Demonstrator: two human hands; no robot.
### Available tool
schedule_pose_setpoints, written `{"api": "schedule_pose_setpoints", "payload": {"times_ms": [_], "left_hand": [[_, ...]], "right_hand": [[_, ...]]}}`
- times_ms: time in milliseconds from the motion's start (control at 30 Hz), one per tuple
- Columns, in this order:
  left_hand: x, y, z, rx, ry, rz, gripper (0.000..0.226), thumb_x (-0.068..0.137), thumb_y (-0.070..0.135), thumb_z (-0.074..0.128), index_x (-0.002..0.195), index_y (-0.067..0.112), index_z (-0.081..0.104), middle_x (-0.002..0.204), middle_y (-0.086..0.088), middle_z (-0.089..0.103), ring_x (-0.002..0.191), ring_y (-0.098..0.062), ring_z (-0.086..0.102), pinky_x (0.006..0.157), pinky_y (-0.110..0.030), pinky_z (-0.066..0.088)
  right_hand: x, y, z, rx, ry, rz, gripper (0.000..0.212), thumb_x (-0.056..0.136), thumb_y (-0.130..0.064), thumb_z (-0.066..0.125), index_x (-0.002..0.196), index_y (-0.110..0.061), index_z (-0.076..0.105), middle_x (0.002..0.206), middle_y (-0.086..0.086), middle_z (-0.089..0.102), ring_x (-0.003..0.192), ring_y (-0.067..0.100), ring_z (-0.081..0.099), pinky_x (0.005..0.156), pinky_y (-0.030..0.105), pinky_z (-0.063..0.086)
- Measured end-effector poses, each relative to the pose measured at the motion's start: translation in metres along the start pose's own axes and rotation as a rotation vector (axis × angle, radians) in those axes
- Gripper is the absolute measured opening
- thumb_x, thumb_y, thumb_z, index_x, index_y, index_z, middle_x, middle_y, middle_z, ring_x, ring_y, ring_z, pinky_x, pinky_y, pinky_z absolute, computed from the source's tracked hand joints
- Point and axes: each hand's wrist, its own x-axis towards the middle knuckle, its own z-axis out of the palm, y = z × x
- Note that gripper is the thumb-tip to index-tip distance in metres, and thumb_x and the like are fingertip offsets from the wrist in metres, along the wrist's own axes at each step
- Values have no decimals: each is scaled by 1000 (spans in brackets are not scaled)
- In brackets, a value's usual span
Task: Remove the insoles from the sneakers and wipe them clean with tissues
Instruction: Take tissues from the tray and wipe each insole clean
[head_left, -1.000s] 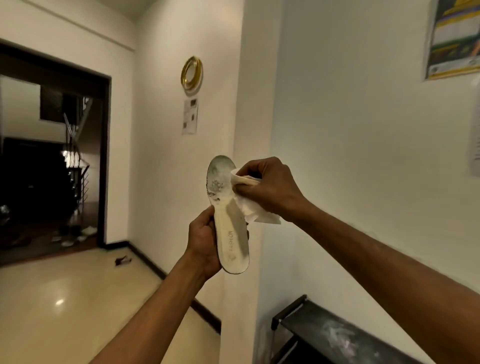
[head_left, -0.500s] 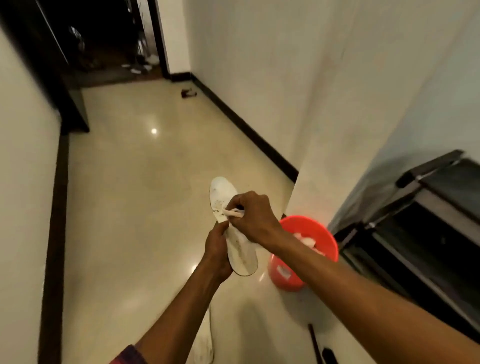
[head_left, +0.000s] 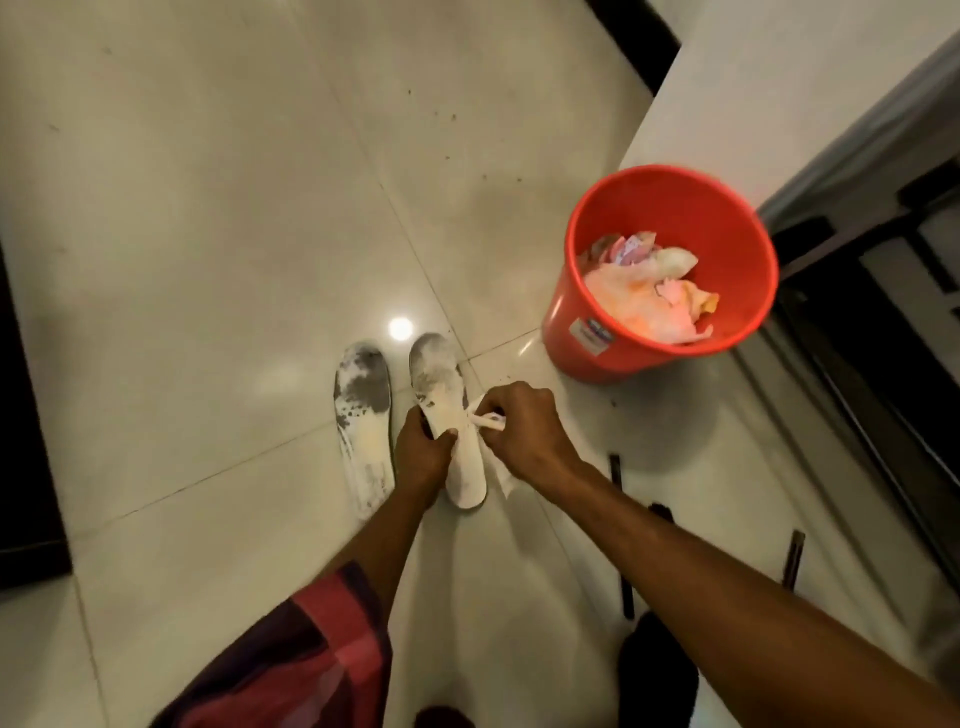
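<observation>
Left hand (head_left: 423, 453) clasps the mid-length of a flat, elongated white insole (head_left: 451, 415), grey-smudged at its rounded toe, while right hand (head_left: 524, 428) pinches crumpled white tissue (head_left: 491, 422) against it; second stained insole (head_left: 362, 423) lies on glossy tiled floor (head_left: 208, 260) just left of the hands

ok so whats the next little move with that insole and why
Probably slide the tissue in the right hand up toward the toe of the held insole: grey grime shows there, while the heel end looks paler. The left hand grips its middle, so it seems steady enough to rub.
</observation>
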Motion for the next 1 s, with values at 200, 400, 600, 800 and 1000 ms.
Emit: {"api": "schedule_pose_setpoints", "payload": {"times_ms": [200,400,600,800,1000], "left_hand": [[-18,2,-6,392,262,-8,75,87,49,71,139,1,46,129,-25,54,120,-44,49,97,-48,40],[-23,-2,-46,432,524,-82,55,84,24,77,127,5,47,128,-22,46,117,-44,45,89,-55,46],[-9,-17,-72,348,376,-304,81,77,32,87,132,-3,38,133,-28,51,123,-49,51,94,-55,48],[-25,10,-81,158,307,-74,35,88,28,74,114,7,65,114,-13,70,101,-32,63,83,-35,48],[-83,156,-89,-313,-101,191,27,94,23,70,120,24,62,112,1,75,103,-21,73,87,-46,60]], "right_hand": [[-5,-1,15,30,-12,-6,8,79,-10,73,83,-17,74,83,1,71,76,16,66,64,28,54],[3,-16,23,49,6,-3,16,78,-2,68,85,-15,73,87,2,71,78,16,65,62,21,44],[-5,-16,34,50,-21,-9,13,81,-3,67,83,-14,73,86,2,71,77,16,66,64,27,53],[-4,-31,20,105,28,-36,15,81,-1,68,88,-13,75,87,3,71,79,16,66,67,29,55],[-15,-99,-63,174,170,-140,18,77,-4,64,84,-19,72,82,-2,70,73,11,63,62,23,47]]}}
